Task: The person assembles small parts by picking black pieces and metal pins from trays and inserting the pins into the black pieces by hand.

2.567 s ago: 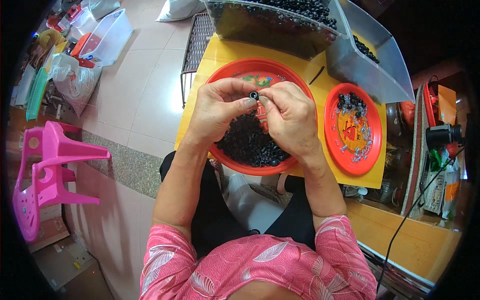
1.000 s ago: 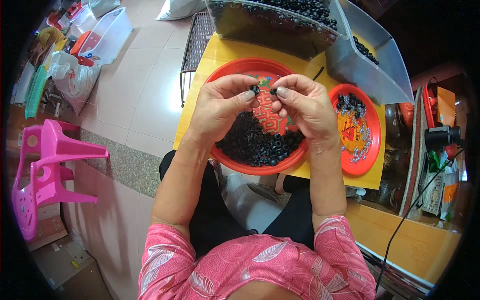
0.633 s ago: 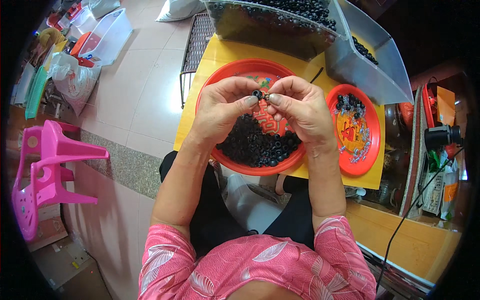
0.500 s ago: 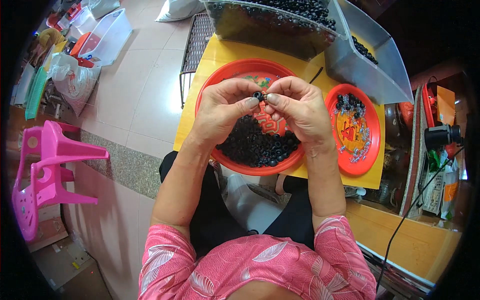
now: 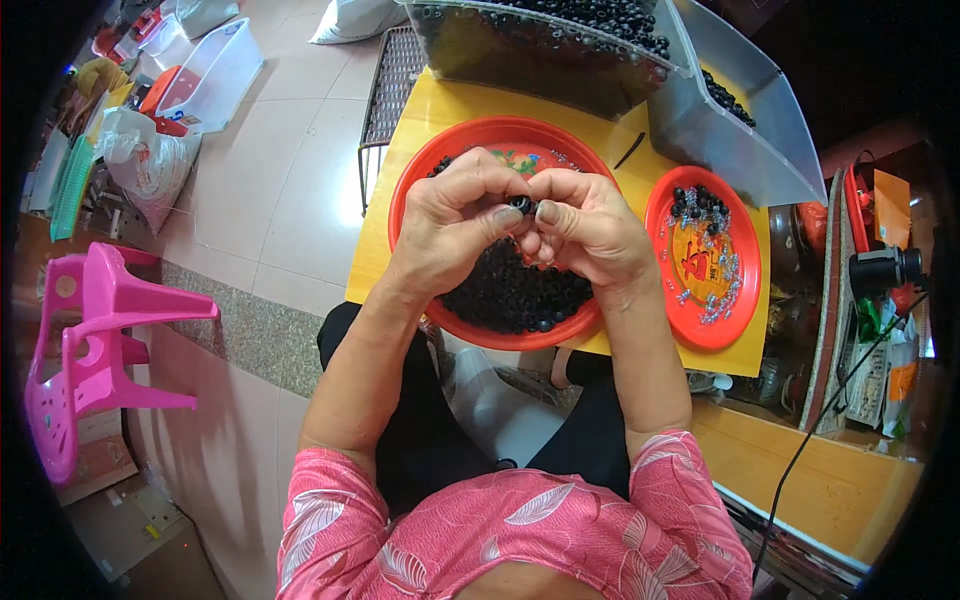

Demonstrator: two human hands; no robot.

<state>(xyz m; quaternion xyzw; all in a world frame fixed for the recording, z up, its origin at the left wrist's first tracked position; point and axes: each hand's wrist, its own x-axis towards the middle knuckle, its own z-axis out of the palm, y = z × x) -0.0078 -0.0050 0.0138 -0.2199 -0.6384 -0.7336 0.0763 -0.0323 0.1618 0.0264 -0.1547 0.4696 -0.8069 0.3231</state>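
Over a round red tray (image 5: 470,330), both hands meet fingertip to fingertip. My left hand (image 5: 455,215) pinches a small black ring-shaped part (image 5: 521,204) between thumb and forefinger. My right hand (image 5: 590,225) is closed against the same part from the other side; whether it also holds a smaller piece is hidden by the fingers. Beneath them lies a pile of black parts (image 5: 515,290) of the same kind. To the right sits a smaller red oval tray (image 5: 705,338) with black round pieces (image 5: 700,205) and small clear pieces (image 5: 722,305).
The trays rest on a yellow board (image 5: 425,100). Behind stand a clear bin (image 5: 540,75) of black parts and another clear bin (image 5: 730,150). A pink plastic chair (image 5: 100,330) is on the floor at left. A black cable (image 5: 800,440) hangs at right.
My right hand has shifted slightly left and closed in on the black part, and its fingers now cover more of it. My left hand stays nearly in place.
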